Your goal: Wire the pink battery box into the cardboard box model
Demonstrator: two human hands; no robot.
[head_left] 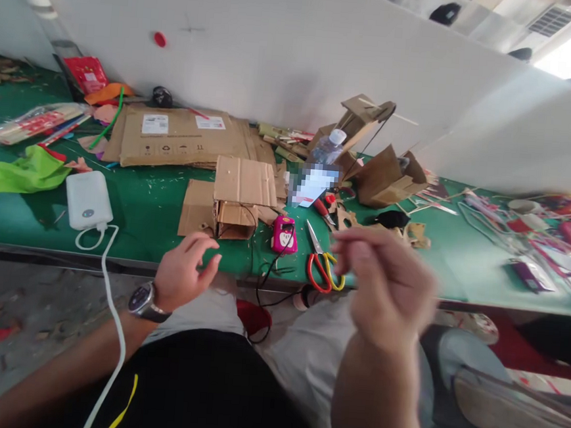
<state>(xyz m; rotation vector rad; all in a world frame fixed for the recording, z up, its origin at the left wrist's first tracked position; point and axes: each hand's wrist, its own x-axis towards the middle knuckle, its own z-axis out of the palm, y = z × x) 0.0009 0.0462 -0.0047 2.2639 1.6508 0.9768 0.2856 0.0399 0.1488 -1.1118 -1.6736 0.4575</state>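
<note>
My left hand, with a watch on its wrist, hovers at the table's front edge. Its fingers are loosely curled apart from the thumb and hold nothing. Just beyond it stands a small cardboard box structure with a dark cord running through it. My right hand is raised and slightly blurred, thumb and fingers pinched together; whatever it may hold cannot be made out. Scissors with red and yellow handles lie left of it. Between my hands sits a pink device with a dark cord hanging over the edge.
A white power bank with a white cable lies at left. Behind are flattened cardboard, a plastic bottle, a phone, a utility knife and a cardboard construction. Craft scraps clutter the right.
</note>
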